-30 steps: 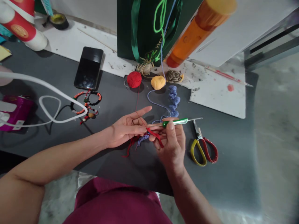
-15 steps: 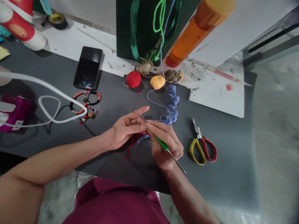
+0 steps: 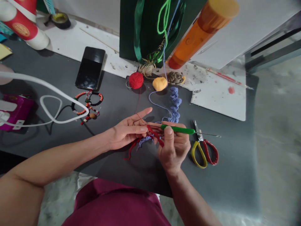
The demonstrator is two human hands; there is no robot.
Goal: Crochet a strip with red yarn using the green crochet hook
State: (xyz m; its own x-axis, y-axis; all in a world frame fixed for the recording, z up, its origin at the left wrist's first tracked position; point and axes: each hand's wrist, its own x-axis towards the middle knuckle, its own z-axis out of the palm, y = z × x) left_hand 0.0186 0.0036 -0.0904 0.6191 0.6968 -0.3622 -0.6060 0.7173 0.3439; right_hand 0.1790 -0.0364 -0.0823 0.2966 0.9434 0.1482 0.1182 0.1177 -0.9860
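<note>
Right hand (image 3: 174, 147) pinches a crochet hook (image 3: 178, 129) by its green handle, thumb on top, fingers curled beneath. The hook now lies almost level, handle pointing right and its bare metal tail reaching over the scissors (image 3: 204, 150); half a second ago it slanted down toward the near right, across the back of that hand. The tip end meets the left fingertips.

Left hand (image 3: 128, 129) has its grip pressed on the crochet piece (image 3: 146, 140), red and lavender, held between thumb and middle fingers, with the index finger stretched straight out toward the right. Red strands that were mostly hidden before now show draped across the right-hand fingers. The work sits in mid-air just above the dark counter (image 3: 117, 94), near the middle of the scene.

A thin red thread (image 3: 138, 100) runs from the left index finger to the red yarn ball (image 3: 135, 80) at the far side. Just right of it a yellow yarn ball (image 3: 160, 83). A lavender ruffled strip (image 3: 174, 103) lies just beyond the hands. Beaded bracelets (image 3: 87, 103) and a phone (image 3: 90, 68) are at far left; none of these has shifted.
</note>
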